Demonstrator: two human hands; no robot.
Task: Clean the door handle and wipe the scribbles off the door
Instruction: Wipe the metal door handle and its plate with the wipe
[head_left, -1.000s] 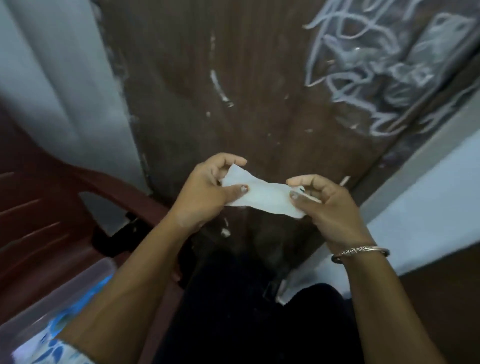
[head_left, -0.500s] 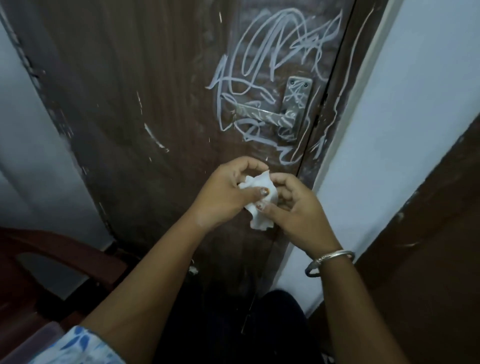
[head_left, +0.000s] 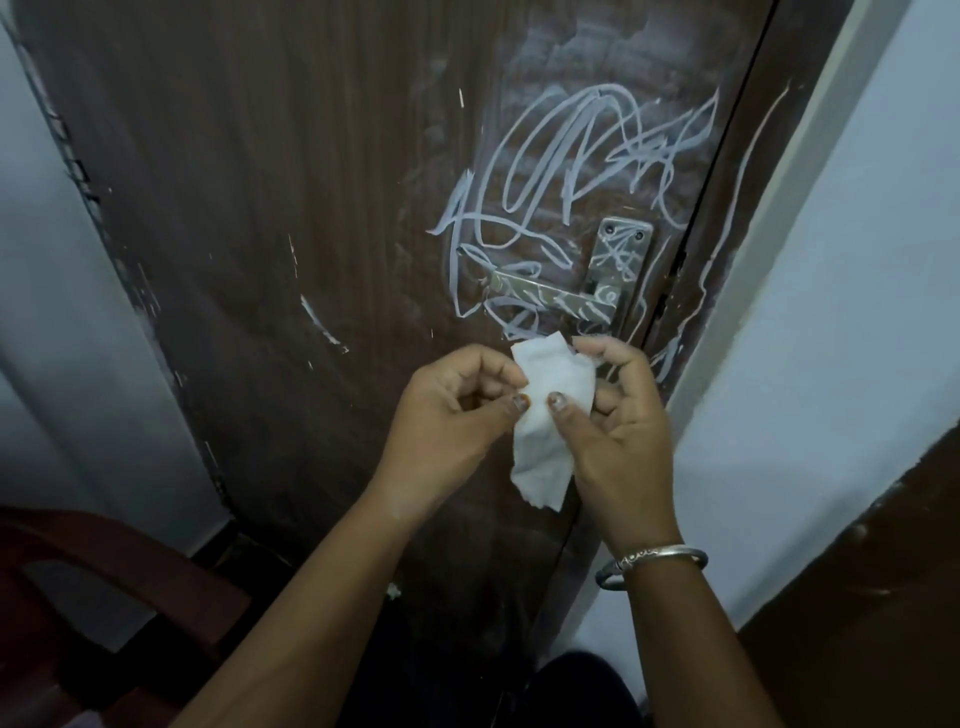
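Opening out from the tight bunch of half a second ago, the white wipe (head_left: 550, 415) is now hanging longer between both hands, just below the door handle (head_left: 545, 297). The left hand (head_left: 447, 421) is pinching its left edge with thumb and forefinger, while the right hand (head_left: 618, 421) is gripping it, thumb across the front and fingers curled behind. White scribbles (head_left: 566, 156) are covering the handle and the brown door (head_left: 285, 208) around it.

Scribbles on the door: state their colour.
The scribbles are white against the dark brown door; head view shows them best.
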